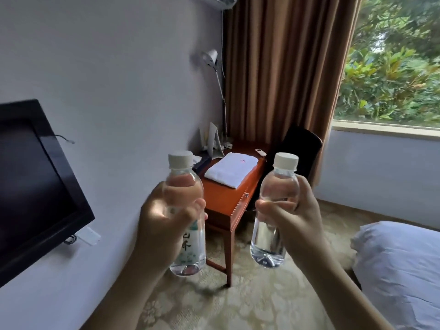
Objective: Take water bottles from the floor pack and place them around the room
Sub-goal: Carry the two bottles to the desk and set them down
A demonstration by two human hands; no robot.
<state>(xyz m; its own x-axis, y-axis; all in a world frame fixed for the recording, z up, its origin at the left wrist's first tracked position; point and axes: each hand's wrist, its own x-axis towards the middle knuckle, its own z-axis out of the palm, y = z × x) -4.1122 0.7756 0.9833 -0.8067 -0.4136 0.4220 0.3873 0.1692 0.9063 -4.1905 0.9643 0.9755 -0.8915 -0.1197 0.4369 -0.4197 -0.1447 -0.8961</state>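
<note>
Two clear water bottles with white caps are held up in front of me. My left hand (164,220) grips the left water bottle (184,248) around its upper half; a green and white label shows below my fingers. My right hand (292,215) grips the right water bottle (267,239), which tilts slightly with its base toward the left. Both bottles are upright and full. The floor pack is out of view.
A reddish wooden desk (228,198) stands ahead against the wall, with a folded white towel (232,170), a remote and small items on it. A black chair (300,148) sits beside it. A wall TV (33,177) hangs left; a bed pillow (400,260) lies right. Patterned carpet covers the floor.
</note>
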